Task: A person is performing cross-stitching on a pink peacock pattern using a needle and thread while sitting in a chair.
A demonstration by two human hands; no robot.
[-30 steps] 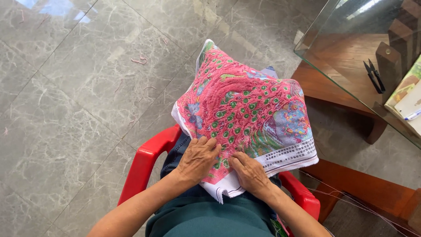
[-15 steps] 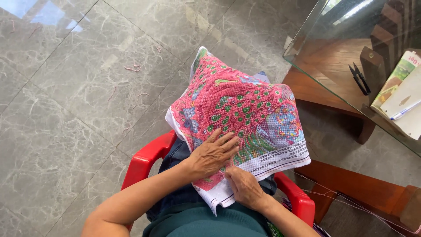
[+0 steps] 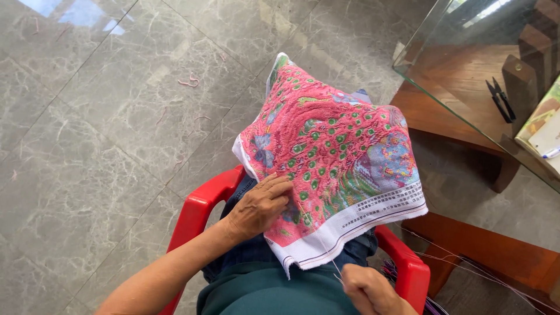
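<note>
A pink embroidered cloth (image 3: 335, 154) with green dots, a blue patch and a white printed border lies draped over my lap. My left hand (image 3: 262, 204) rests flat on its lower left edge, fingers together, pressing the cloth down. My right hand (image 3: 367, 289) is below the white border, fingers pinched on a thin thread (image 3: 337, 273) that runs up toward the cloth's underside. I sit on a red plastic chair (image 3: 198, 210).
A glass-topped wooden table (image 3: 461, 64) stands at the right, with small black scissors (image 3: 500, 99) and a book with a pen (image 3: 542, 131) on it. Loose threads (image 3: 443, 259) trail by the chair's right arm. Grey marble floor tiles (image 3: 99, 134) lie to the left.
My right hand has left the top of the cloth and dropped below its border, pulling a thread. My left hand slid to the cloth's left edge. The view shifted.
</note>
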